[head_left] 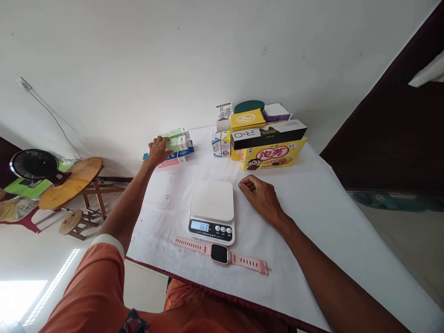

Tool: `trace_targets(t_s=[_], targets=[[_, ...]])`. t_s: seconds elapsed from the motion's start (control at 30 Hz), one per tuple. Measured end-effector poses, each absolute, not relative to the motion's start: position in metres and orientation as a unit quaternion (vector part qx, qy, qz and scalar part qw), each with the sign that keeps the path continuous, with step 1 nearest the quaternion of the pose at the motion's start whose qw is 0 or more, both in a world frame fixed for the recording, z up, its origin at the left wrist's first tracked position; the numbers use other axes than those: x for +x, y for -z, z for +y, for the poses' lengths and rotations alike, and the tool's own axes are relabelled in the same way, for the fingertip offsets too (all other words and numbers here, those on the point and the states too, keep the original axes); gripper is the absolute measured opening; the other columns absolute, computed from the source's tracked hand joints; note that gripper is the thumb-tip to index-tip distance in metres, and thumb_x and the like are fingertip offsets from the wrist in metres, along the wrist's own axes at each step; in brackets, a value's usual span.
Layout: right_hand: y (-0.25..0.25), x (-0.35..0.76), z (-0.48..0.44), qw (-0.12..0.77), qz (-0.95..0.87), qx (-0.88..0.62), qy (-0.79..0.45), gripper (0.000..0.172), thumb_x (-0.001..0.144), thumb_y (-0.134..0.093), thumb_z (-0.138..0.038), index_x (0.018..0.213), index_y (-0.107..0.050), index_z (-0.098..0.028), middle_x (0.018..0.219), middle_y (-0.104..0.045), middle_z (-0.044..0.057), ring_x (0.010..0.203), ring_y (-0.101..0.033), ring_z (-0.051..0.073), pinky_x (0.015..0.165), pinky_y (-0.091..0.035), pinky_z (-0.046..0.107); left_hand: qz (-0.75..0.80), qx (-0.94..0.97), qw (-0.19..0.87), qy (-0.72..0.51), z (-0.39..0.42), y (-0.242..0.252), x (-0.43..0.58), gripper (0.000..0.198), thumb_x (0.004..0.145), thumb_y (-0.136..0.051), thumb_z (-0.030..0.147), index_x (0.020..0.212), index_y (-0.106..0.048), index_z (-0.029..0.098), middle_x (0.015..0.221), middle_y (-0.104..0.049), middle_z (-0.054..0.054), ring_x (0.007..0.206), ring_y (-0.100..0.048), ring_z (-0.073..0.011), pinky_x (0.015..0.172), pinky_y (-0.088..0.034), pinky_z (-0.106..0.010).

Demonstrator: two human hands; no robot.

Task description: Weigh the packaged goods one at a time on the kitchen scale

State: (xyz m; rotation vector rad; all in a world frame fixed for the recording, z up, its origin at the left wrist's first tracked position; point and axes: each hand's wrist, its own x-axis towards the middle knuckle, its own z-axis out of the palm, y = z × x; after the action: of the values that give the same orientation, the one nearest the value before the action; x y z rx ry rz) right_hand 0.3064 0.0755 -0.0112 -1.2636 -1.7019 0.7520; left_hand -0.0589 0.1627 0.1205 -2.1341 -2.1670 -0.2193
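Note:
My left hand is closed on a green and white box, which lies on a small pile with a blue box and a pink box. Loosely curled, my right hand rests on the white cloth, right of a white kitchen scale. The scale's plate is bare and its display reads 363. A pink watch lies stretched out in front of the scale. Whether my right fingers hold anything small is hidden.
Several boxes stand at the back of the table, among them a yellow box, a black and white box and a white carton. At the left are a round wooden table, a fan and a stool.

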Motion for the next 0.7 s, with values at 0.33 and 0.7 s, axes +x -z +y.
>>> trace_targets(t_s=[0.33, 0.7], targets=[[0.009, 0.307, 0.079, 0.446, -0.672, -0.501, -0.313, 0.013, 0.086, -0.057, -0.033, 0.077, -0.060, -0.024, 0.075, -0.072, 0.002, 0.071, -0.064, 0.019, 0.072, -0.050, 0.031, -0.626, -0.756, 0.093, 0.166, 0.104, -0.148, -0.032, 0.044, 0.088, -0.077, 0.043, 0.127, -0.061, 0.030, 0.122, -0.061, -0.011, 0.118, -0.052, -0.0363, 0.109, -0.039, -0.056], [0.009, 0.306, 0.078, 0.444, -0.661, -0.506, -0.330, 0.012, 0.086, -0.058, -0.032, 0.081, -0.063, -0.022, 0.077, -0.073, 0.003, 0.072, -0.064, 0.018, 0.072, -0.050, 0.031, -0.485, -0.874, 0.011, 0.019, 0.014, -0.117, 0.063, 0.051, 0.093, -0.073, 0.059, 0.130, -0.064, 0.026, 0.115, -0.067, -0.011, 0.111, -0.057, -0.0322, 0.109, -0.039, -0.053]])
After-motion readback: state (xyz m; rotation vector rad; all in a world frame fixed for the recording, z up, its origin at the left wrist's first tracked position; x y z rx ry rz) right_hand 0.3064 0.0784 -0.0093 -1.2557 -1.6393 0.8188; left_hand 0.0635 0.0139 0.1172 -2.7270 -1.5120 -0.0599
